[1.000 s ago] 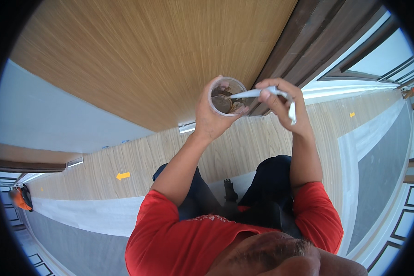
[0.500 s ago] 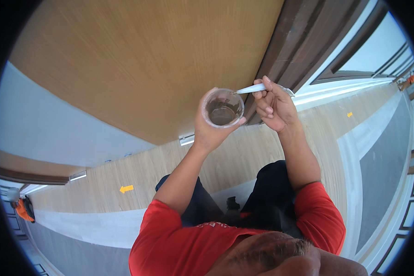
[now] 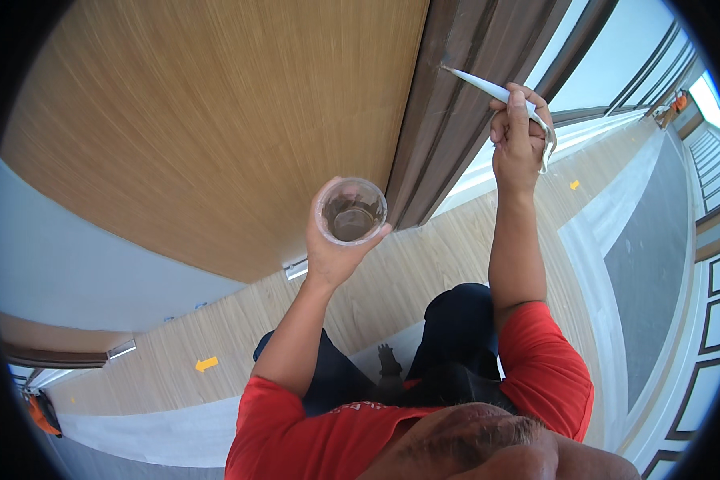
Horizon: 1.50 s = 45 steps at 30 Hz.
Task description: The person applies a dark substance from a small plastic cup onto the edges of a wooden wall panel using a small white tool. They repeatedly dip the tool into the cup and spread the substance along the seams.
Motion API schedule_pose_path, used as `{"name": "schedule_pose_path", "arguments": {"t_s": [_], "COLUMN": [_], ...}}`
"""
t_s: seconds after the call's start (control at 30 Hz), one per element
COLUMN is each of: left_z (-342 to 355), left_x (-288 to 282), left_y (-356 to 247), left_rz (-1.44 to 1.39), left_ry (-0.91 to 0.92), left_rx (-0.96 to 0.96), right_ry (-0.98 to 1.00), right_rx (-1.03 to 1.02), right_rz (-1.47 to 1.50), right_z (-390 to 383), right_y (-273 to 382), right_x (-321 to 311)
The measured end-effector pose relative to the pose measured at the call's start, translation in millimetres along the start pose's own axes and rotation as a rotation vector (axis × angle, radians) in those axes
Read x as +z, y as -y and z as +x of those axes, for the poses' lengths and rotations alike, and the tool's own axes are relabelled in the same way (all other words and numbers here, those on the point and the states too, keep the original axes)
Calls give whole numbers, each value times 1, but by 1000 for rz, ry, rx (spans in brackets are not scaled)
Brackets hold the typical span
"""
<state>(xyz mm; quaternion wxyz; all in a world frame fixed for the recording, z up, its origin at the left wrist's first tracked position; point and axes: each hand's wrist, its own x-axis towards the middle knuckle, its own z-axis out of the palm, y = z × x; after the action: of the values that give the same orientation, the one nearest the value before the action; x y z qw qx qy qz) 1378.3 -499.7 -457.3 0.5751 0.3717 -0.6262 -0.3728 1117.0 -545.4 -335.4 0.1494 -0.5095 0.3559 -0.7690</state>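
Left hand [image 3: 330, 260]: fingers curled round clear cup [image 3: 352, 212], mouth up, likely keeping brown contents [image 3: 352, 226] in. Right hand [image 3: 522, 132]: fingers pinching white tapered tool [image 3: 482, 83], likely for control, tip beyond them over dark frame [image 3: 434, 144].

Wood-look floor [image 3: 432, 260], yellow arrows [image 3: 206, 364]; grey strip [image 3: 652, 256] right; bluish-grey wall [image 3: 96, 252] left.

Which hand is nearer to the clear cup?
Left: the left hand grips the cup, while the right hand is away to its right, holding a white pointed tool.

The clear cup [image 3: 376, 212] partly hides the left hand [image 3: 330, 260].
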Motion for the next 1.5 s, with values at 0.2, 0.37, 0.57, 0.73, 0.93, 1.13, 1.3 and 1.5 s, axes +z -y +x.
{"name": "schedule_pose_path", "arguments": {"t_s": [0.2,0.37,0.57,0.73,0.93,1.13,1.3,1.5], "left_z": [1,1,1,1,1,1,1,1], "left_x": [-1,-1,-2,-2,-1,-2,-1,-1], "left_y": [-5,-7,-8,-9,-8,-6,-6,-5], "left_rz": [16,18,17,19,-11,6,-11,-1], "left_ry": [6,9,19,4,1,-4,2,-13], "left_rx": [-39,-26,-48,-36,-33,-18,-33,-12], "right_ry": [10,30,-10,43,-25,41,-42,34], "right_rx": [-231,-285,-309,-265,-347,-281,-326,-301], "right_rz": [-282,-367,-317,-387,-323,-374,-291,-416], "right_z": [11,20,18,9,16,9,16,10], "right_y": [9,8,16,10,14,11,18,16], "right_x": [3,1,10,2,9,2,12,2]}}
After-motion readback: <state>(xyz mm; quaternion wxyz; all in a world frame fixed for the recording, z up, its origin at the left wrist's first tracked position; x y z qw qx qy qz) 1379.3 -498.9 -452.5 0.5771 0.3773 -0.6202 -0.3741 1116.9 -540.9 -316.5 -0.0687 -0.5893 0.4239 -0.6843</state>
